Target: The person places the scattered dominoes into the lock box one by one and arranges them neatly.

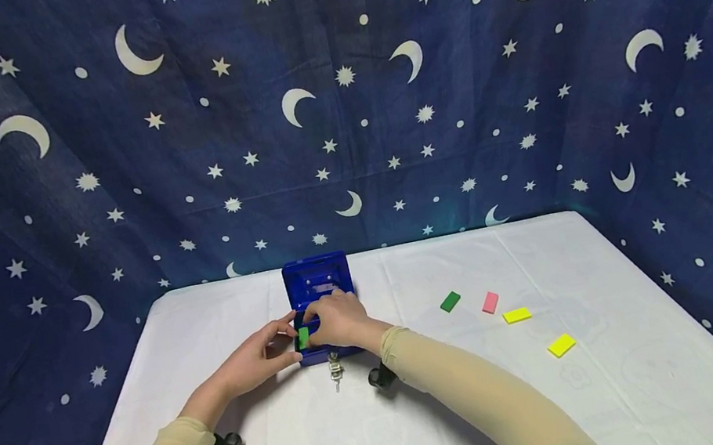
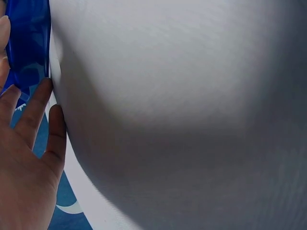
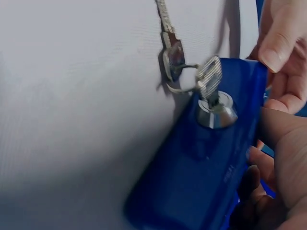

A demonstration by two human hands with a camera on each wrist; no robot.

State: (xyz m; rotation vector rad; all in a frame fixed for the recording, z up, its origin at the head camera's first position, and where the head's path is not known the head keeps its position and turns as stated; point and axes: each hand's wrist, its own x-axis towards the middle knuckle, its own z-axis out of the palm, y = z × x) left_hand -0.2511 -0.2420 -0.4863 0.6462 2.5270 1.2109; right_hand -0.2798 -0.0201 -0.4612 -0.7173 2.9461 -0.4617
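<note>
A blue metal cash box stands on the table with its lid raised at the back. My right hand reaches into it from the right, index finger and thumb at the two ends of a green block by the left wall. At the box's left side, my left hand touches the rim, its thumb on the front corner. The left wrist view shows fairly straight, spread left fingers. A key sits in the lock on the front, and a second key hangs from its ring.
To the right on the white tablecloth lie a dark green block, a pink block, a yellow block and another yellow block. A dark blue curtain with moons and stars hangs behind the table.
</note>
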